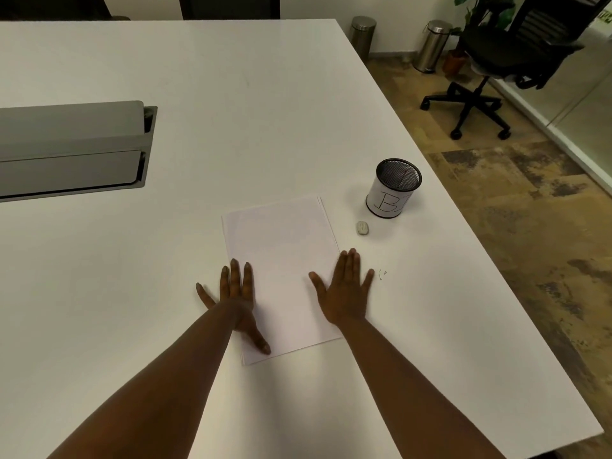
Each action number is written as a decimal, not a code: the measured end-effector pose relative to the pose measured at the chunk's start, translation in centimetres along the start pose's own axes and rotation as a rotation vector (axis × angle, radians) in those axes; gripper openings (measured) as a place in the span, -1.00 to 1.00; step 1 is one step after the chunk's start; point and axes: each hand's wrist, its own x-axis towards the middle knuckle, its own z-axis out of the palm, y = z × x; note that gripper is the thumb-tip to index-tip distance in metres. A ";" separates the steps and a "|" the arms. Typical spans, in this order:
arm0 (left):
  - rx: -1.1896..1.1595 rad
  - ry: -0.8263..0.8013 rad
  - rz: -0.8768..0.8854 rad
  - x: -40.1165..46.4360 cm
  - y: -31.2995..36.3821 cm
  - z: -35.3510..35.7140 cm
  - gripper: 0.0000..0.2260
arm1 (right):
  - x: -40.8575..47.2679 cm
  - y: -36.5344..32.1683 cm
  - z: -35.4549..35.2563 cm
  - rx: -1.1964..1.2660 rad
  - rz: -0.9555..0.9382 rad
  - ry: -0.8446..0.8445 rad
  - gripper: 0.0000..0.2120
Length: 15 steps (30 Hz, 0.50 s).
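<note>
A thin stack of white paper sheets [281, 260] lies on the white table [231, 77] in front of me. My left hand [236, 296] rests flat on the stack's left edge, fingers spread and straight, thumb pointing down over the paper. My right hand [344, 293] lies flat on the stack's right edge, fingers straight. Neither hand holds anything. A black mesh pen cup [392, 188] with a white label marked "B" stands beyond the paper to the right. A small grey eraser [362, 227] lies just in front of the cup.
A grey cable box with a raised lid [73, 144] is set into the table at the left. The table's right edge runs diagonally. On the floor beyond it stand a black office chair [496, 61], two steel bins [362, 34] and a plant [483, 8].
</note>
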 end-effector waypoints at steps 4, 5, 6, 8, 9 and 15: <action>-0.011 0.005 0.014 0.1 -0.1 0.1 0.41 | 0.3 1.7 -0.9 -0.030 0.137 -0.036 -0.10; -0.014 0.011 0.020 0.1 -0.1 0.2 0.41 | 0.0 2.1 -1.2 -0.016 0.181 -0.033 -0.13; -0.020 0.019 0.025 0.1 -0.2 0.3 0.41 | -0.3 2.3 -1.3 0.003 0.193 -0.007 -0.09; -0.042 0.052 0.040 0.1 -0.5 0.4 0.39 | -1.0 2.4 -1.4 0.023 0.127 0.076 0.00; -0.077 0.072 0.053 0.1 -0.7 0.3 0.37 | -1.1 2.4 -1.3 0.022 0.075 0.124 -0.01; -0.669 0.581 0.306 -0.1 1.6 -1.2 -0.13 | -0.4 1.9 -3.2 0.280 0.069 0.333 -0.39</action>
